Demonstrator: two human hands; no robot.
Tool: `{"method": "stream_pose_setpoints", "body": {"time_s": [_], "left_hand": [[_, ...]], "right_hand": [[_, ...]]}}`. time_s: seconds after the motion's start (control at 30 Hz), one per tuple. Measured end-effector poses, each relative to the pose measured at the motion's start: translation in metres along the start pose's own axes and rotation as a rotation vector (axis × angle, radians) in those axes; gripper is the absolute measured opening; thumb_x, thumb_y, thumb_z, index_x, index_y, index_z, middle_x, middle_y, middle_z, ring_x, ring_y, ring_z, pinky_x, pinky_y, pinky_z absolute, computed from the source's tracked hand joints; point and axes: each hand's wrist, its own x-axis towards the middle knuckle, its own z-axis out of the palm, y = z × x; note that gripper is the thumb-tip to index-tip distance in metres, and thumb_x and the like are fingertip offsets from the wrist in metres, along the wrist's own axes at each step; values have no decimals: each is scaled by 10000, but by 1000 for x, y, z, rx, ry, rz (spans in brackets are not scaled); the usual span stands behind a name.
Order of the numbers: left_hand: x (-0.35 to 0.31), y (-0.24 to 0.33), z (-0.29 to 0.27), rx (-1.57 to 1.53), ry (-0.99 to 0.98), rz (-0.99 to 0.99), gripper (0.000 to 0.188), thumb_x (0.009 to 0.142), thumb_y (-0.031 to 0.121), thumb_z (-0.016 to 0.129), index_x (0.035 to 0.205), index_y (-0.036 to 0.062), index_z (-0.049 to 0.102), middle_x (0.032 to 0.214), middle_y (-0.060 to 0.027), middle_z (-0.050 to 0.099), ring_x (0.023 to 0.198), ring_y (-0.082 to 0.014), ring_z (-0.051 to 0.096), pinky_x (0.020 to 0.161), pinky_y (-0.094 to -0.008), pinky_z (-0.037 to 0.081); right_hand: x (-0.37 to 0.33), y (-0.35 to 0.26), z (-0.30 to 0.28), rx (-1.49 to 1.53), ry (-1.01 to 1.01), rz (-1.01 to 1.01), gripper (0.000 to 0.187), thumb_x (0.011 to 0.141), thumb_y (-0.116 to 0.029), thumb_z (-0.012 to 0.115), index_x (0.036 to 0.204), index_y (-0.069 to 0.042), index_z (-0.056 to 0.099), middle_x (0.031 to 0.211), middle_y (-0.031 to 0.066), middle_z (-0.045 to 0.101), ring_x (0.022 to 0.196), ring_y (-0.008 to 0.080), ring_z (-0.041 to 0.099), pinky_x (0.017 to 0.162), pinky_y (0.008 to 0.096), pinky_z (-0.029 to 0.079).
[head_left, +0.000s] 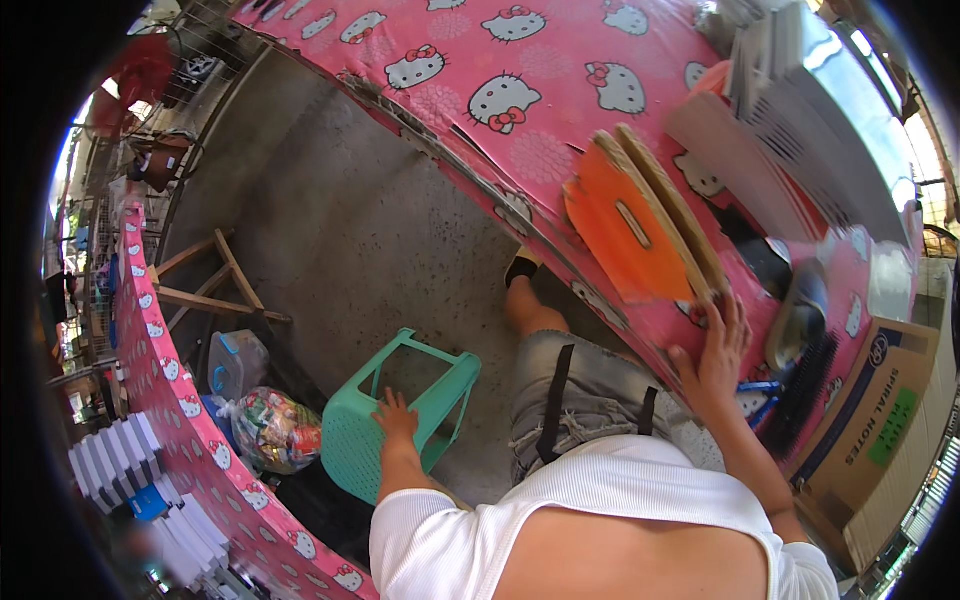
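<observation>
My left hand (397, 415) lies with its fingers spread against the side of a green plastic stool (372, 440), close to where its perforated seat meets the legs. Over at the pink table's edge, my right hand (718, 350) has its fingers stretched and its thumb apart. Its fingertips come up to the near end of an orange flat-sided thing (630, 225) with a slot in its face and tan edges. Whether they touch it I cannot tell. Blue-handled scissors (760, 388) and a black brush (803, 395) lie to the right of my right wrist.
The pink cartoon-print tabletop (540, 60) carries paper stacks (800, 110) at its far right. A cardboard box (870, 430) stands right. On the left are a second pink-covered edge (165, 340), a bag of colourful packets (275, 430), a lidded bin (237, 362) and a wooden frame (215, 280).
</observation>
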Motion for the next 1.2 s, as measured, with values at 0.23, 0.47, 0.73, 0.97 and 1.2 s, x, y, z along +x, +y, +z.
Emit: {"method": "stream_pose_setpoints", "body": {"time_s": [0.23, 0.47, 0.73, 0.97, 1.2], "left_hand": [[45, 2, -67, 181, -298, 56, 535, 950, 510, 318, 1276, 171, 573, 1427, -46, 418, 1396, -294, 208, 1040, -711, -23], [33, 120, -59, 415, -354, 652, 471, 915, 435, 388, 1225, 156, 607, 1332, -109, 524, 1258, -333, 456, 1011, -729, 48], [59, 205, -166, 183, -365, 653, 481, 904, 433, 421, 1238, 128, 585, 1318, -134, 528, 1248, -334, 464, 1005, -636, 132], [71, 237, -257, -149, -277, 630, 497, 895, 431, 451, 1250, 102, 565, 1306, -155, 531, 1239, -335, 472, 1001, -554, 206], [80, 244, -333, -466, -119, 609, 519, 885, 429, 480, 1261, 77, 545, 1294, -177, 535, 1231, -335, 480, 996, -473, 279]], "right_hand": [[-6, 9, 1, -93, -132, 63, 687, 840, -401, 599, 1374, -61, 334, 1458, 253, 236, 1347, 462, 198, 1073, 567, 139], [8, -3, -5, -47, -177, 48, 664, 880, -513, 504, 1353, -64, 376, 1450, 270, 239, 1341, 465, 218, 1064, 578, 170], [15, -5, -13, 48, 7, 111, 684, 733, -373, 736, 1278, -73, 453, 1428, 226, 346, 1340, 415, 297, 1082, 531, 213], [21, -3, -14, 132, 110, 112, 667, 607, -315, 840, 1157, -60, 561, 1348, 184, 478, 1284, 377, 411, 1059, 498, 295], [12, -9, -16, 135, 119, 151, 634, 637, -281, 811, 1179, -66, 564, 1365, 184, 464, 1301, 365, 397, 1080, 480, 266]]}}
